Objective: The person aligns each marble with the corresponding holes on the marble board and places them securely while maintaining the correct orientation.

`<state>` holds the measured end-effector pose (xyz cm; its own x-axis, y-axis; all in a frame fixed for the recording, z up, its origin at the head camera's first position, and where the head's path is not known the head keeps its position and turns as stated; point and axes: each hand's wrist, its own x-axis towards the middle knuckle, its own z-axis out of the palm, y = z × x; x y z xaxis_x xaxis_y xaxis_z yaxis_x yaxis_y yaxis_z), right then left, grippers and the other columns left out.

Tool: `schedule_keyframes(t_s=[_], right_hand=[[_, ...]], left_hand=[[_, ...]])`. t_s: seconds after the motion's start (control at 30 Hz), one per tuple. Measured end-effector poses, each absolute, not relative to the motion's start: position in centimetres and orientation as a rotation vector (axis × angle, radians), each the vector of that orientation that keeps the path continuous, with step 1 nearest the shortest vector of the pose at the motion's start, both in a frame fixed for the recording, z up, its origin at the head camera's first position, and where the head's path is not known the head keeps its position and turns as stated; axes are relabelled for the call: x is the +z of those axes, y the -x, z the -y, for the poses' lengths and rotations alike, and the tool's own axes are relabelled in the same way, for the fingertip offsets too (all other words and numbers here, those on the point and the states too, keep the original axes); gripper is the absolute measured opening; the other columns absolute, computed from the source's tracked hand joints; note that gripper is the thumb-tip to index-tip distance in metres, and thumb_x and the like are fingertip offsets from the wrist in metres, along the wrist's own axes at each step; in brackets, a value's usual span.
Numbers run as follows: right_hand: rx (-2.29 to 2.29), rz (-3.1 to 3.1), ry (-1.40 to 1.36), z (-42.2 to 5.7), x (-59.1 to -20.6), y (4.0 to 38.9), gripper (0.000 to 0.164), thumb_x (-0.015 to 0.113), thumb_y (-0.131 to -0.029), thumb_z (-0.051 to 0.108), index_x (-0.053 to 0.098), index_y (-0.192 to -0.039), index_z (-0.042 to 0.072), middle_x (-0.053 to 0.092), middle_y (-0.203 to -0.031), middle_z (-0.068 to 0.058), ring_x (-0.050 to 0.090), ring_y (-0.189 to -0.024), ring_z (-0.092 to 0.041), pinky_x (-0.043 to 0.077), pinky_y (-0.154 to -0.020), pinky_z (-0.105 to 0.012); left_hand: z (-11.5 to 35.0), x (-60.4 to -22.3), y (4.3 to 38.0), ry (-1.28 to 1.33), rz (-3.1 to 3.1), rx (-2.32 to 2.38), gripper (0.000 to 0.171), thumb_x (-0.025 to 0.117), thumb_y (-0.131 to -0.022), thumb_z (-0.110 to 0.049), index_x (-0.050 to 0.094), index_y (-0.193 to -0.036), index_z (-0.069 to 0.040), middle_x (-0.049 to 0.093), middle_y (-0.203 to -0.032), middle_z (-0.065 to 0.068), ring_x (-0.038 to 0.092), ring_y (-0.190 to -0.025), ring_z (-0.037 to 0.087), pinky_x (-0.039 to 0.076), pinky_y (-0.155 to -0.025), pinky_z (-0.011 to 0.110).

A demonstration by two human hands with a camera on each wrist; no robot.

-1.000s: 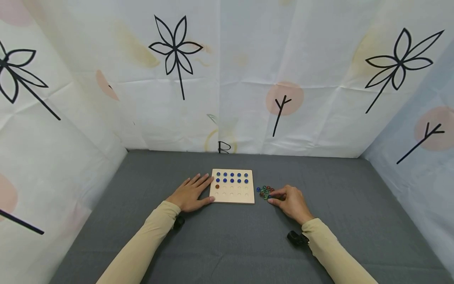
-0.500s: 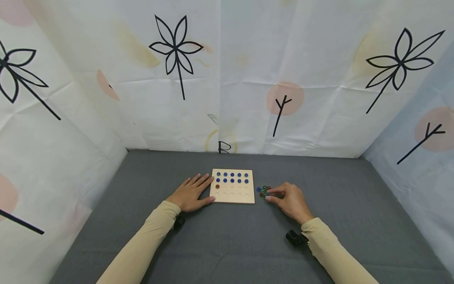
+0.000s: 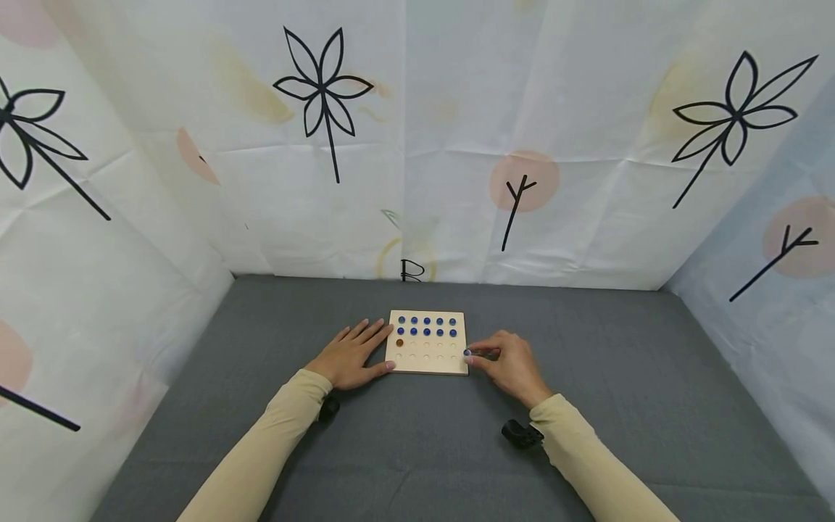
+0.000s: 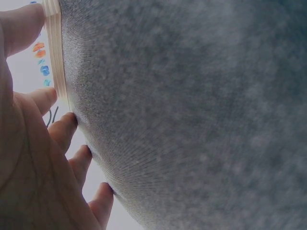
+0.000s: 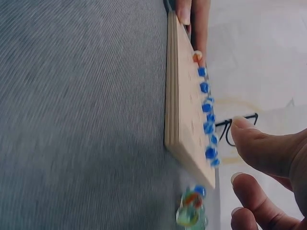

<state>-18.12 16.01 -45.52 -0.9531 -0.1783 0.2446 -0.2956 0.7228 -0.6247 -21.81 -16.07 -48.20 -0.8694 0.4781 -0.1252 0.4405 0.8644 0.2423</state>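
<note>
A pale wooden board (image 3: 427,366) with rows of round hollows lies on the grey cloth. Blue marbles (image 3: 427,332) fill its two far rows, and one brown-orange marble (image 3: 400,343) sits at the left of the third row. My left hand (image 3: 352,355) lies spread, its thumb and index finger touching the board's left side. At the board's right edge my right hand (image 3: 512,362) appears to pinch a small blue marble (image 3: 467,352) between thumb and index finger; in the right wrist view the thumb (image 5: 264,148) hides it.
Beside the board's right edge lies a small pile of loose glass marbles (image 5: 189,213), green, red and blue, partly covered by my right hand in the head view. White patterned cloth walls (image 3: 450,109) stand behind and on both sides of the grey table cloth (image 3: 417,449).
My right hand has moved left from the marble pile to the board's right edge, with a blue marble now showing at its fingertips. The left hand and the board have stayed in place.
</note>
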Motion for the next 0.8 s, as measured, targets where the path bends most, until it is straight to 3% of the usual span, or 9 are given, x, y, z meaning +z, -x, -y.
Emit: schedule_keyframes(t_s=[0.8], right_hand=[[1.193, 2.708, -0.409, -11.0, -45.7, 19.7, 0.015, 0.085, -0.084, 0.016, 0.084, -0.098, 0.01, 0.065, -0.083, -0.003, 0.05, -0.07, -0.014, 0.041, -0.056, -0.029]], left_hand=[[15.8, -47.4, 21.4, -0.689, -2.845, 0.326, 0.077, 0.044, -0.103, -0.061, 0.026, -0.163, -0.017, 0.025, -0.167, 0.01, 0.018, -0.154, 0.035, 0.014, -0.123, 0.056]])
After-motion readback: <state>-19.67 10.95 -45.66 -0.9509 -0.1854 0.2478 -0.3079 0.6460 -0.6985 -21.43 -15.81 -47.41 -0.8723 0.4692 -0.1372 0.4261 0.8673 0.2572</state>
